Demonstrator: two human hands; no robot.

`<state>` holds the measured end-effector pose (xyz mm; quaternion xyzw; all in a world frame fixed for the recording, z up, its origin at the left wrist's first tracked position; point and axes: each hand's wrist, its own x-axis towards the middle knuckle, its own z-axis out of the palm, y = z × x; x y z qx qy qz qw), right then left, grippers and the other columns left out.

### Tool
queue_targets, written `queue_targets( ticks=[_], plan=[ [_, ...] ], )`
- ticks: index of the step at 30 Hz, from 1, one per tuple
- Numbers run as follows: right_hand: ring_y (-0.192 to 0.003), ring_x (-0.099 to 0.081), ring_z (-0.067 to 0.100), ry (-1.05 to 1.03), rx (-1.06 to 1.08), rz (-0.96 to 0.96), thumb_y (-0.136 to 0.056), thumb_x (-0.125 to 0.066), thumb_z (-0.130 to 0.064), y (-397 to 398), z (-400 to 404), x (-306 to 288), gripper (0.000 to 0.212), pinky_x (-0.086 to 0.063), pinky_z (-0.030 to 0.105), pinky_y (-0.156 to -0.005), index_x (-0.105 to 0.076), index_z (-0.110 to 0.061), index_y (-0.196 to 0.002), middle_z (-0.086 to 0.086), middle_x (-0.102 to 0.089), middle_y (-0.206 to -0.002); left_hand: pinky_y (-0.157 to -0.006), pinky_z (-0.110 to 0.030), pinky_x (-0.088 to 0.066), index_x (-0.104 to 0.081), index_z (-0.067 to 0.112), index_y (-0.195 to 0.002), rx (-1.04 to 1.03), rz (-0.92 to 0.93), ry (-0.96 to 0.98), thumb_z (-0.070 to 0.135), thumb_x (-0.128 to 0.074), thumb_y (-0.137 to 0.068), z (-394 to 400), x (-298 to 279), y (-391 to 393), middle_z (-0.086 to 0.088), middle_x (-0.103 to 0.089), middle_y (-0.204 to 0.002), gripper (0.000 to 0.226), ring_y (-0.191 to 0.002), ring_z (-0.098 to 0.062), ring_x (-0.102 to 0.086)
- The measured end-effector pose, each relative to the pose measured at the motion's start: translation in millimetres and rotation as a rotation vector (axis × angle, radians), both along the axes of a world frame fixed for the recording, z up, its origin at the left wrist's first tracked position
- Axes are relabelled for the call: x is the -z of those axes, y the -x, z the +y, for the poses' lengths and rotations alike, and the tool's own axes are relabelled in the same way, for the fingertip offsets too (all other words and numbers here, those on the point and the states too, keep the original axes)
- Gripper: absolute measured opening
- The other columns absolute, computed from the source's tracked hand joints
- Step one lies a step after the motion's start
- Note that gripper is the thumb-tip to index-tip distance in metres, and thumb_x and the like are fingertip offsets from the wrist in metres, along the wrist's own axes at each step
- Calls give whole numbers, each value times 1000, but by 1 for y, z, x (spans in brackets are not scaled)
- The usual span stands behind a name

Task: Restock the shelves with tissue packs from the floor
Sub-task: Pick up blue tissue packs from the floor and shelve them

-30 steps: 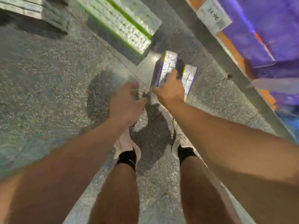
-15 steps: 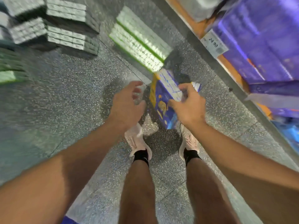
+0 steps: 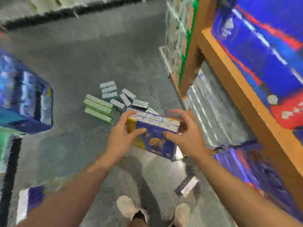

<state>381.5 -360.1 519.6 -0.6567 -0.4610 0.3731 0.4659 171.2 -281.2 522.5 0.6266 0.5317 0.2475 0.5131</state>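
Between the two hands, at about waist height above the floor (image 3: 78, 66), sits a blue and yellow tissue pack (image 3: 153, 135). The left hand (image 3: 122, 136) grips its yellow end, thumb across the blue front and fingers curled over the top edge. The right hand (image 3: 185, 136) clasps the other end the same way, fingers wrapped over the far side. The pack is tilted, its white-topped edge facing up and away.

Beyond the hands, a loose pile of green and grey packs (image 3: 114, 99) lies on the floor, well apart from the held one. Below the right hand, a small pack (image 3: 186, 187) lies on the floor just ahead of the white shoes (image 3: 129, 208). To the right of the right hand stands the wooden shelf (image 3: 242, 89), with blue and red packages above and silvery bundles (image 3: 218, 115) on the lower level, close beside the right wrist. Far left of the left hand is a large blue bundle (image 3: 24, 99), blurred.
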Motion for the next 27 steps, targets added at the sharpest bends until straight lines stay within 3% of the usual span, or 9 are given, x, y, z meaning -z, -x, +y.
queue_targets(
  ticks=[2,4,5,8,11,15,20,24,27],
  plan=[
    [-95,-68,16,-94,-128,-56,-62,-80,-20,36,31,-59,58,-55,38,-84,-59,-33,-115,-7,-69,-107,-83,-39,-55,-55,45,-116,-205,-30,-113,47,-81,-61,-1,-54,48,16,-70,-101,61,-86,-13,-66],
    [-92,-68,16,-204,-250,-133,-66,-79,-31,87,59,-116,54,-55,43,-82,-58,-36,-116,-6,-71,-104,-83,-47,-56,-54,45,-115,-373,-36,-233,47,-80,-61,-2,-108,103,14,-70,-101,59,-87,-19,-68],
    [-91,-68,14,-259,-305,-145,-68,-78,-33,117,72,-141,53,-55,43,-81,-58,-36,-117,-7,-71,-103,-82,-45,-56,-54,45,-113,-439,-30,-304,43,-81,-64,-5,-136,131,15,-70,-99,56,-85,-19,-68],
    [-94,-63,-2,-461,-441,-159,-72,-76,-37,220,97,-211,55,-53,35,-85,-55,-36,-123,-23,-64,-105,-71,-20,-51,-54,44,-106,-636,3,-476,25,-82,-73,-15,-208,225,20,-68,-88,47,-72,-6,-63],
    [-95,-55,-12,-650,-596,-176,-72,-77,-49,335,100,-269,64,-46,21,-86,-44,-45,-127,-39,-56,-102,-68,-14,-44,-53,42,-108,-836,91,-610,36,-80,-73,-37,-270,332,17,-66,-88,44,-72,7,-59],
    [-117,-59,9,-792,-721,-120,-72,-77,-58,485,91,-321,85,-48,37,-98,-38,-36,-145,-10,-60,-131,-72,-20,-47,-54,38,-110,-1053,246,-738,41,-80,-72,-88,-342,463,14,-67,-88,46,-76,1,-62],
    [-110,-61,16,-938,-896,-80,-70,-81,-47,637,57,-368,96,-52,37,-91,-27,-38,-149,-4,-60,-129,-76,-36,-49,-55,40,-118,-1282,411,-795,44,-77,-76,-162,-398,584,7,-67,-91,48,-86,-20,-62],
    [-109,-63,15,-946,-1008,9,-69,-83,-35,736,41,-383,98,-55,40,-87,-26,-41,-148,-5,-60,-129,-81,-37,-52,-53,41,-122,-1381,507,-822,49,-77,-74,-206,-416,654,7,-67,-94,54,-90,-18,-63],
    [-110,-62,13,-975,-1041,77,-71,-84,-26,800,35,-394,98,-54,33,-86,-27,-41,-149,-5,-61,-129,-83,-42,-53,-46,45,-127,-1431,597,-844,50,-79,-73,-226,-425,694,6,-68,-100,64,-92,-19,-65]
  ],
)
